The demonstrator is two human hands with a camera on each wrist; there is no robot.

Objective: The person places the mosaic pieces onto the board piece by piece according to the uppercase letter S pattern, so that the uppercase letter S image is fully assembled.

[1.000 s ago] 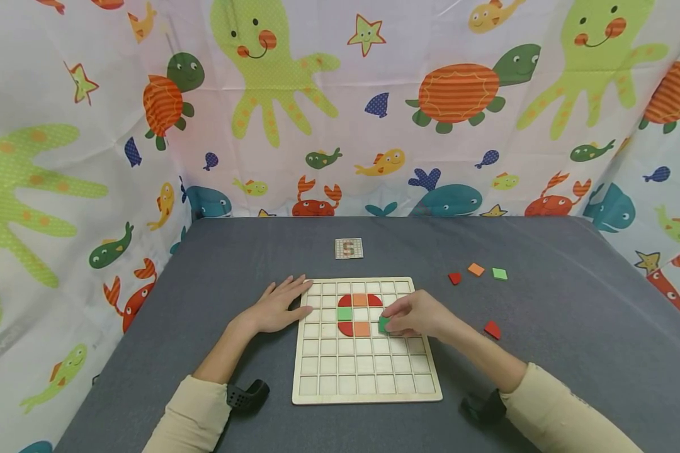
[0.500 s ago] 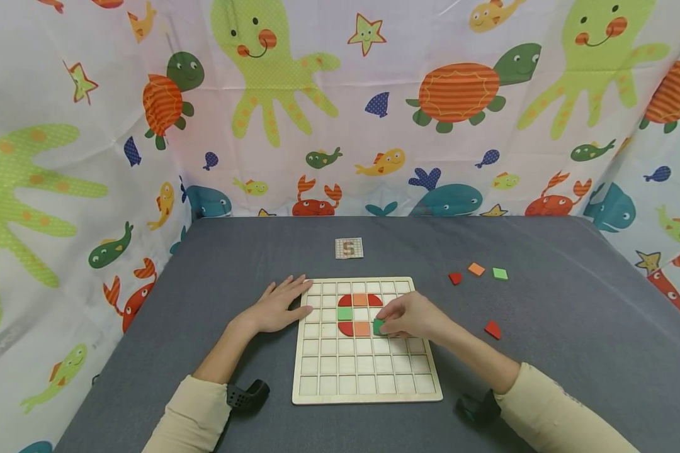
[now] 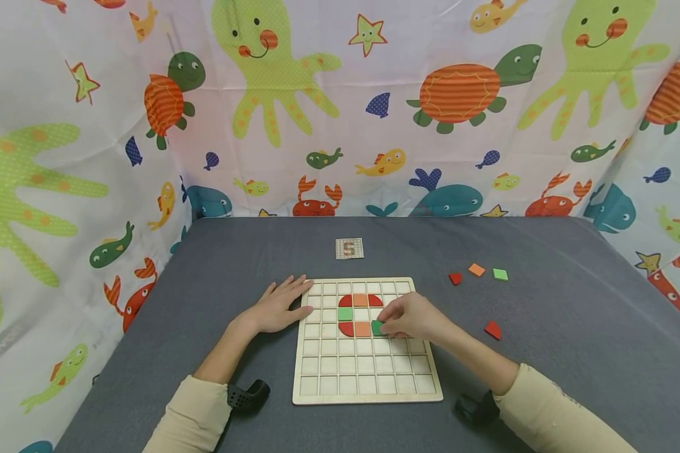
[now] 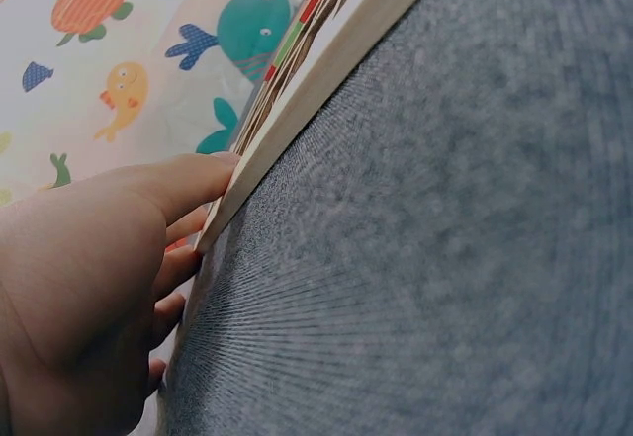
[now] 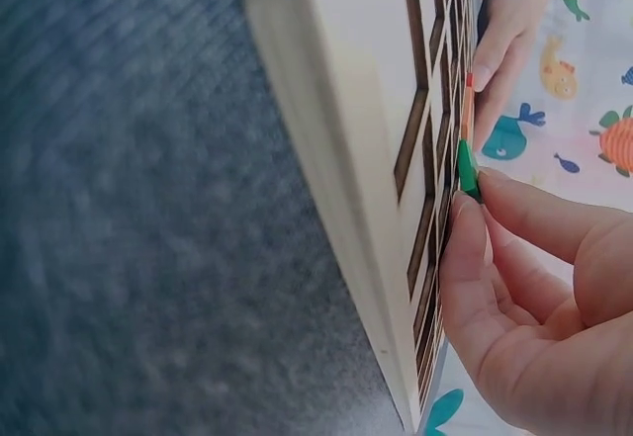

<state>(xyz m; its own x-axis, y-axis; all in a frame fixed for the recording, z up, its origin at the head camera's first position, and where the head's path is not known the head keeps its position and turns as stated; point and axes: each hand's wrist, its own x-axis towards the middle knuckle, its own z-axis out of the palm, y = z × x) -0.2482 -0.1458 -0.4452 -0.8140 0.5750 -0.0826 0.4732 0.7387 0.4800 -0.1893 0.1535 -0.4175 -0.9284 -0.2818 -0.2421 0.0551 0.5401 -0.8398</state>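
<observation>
A wooden grid board (image 3: 367, 398) lies on the grey table. My left hand (image 3: 277, 306) rests at its left edge, fingers spread; in the left wrist view the thumb (image 4: 203, 174) touches the board's side. Between thumb and fingertips, my right hand (image 3: 415, 316) pinches a green tile (image 3: 376, 328), which is slightly tilted in the right wrist view, close over the grid and right beside an orange tile (image 3: 362, 329). Also set in the cells are another orange tile (image 3: 360, 300), a light green tile (image 3: 345, 314) and rounded red pieces (image 3: 345, 301).
Right of the board lie a red piece (image 3: 456, 278), an orange tile (image 3: 476, 269), a light green tile (image 3: 500, 274) and a red quarter-round piece (image 3: 493, 329). Behind the board is a small pattern card (image 3: 349, 248). A printed curtain (image 3: 328, 126) encloses the table's back and sides.
My right hand has shifted slightly left with the green tile, bringing it beside the lower orange tile. The left hand has stayed in place.
</observation>
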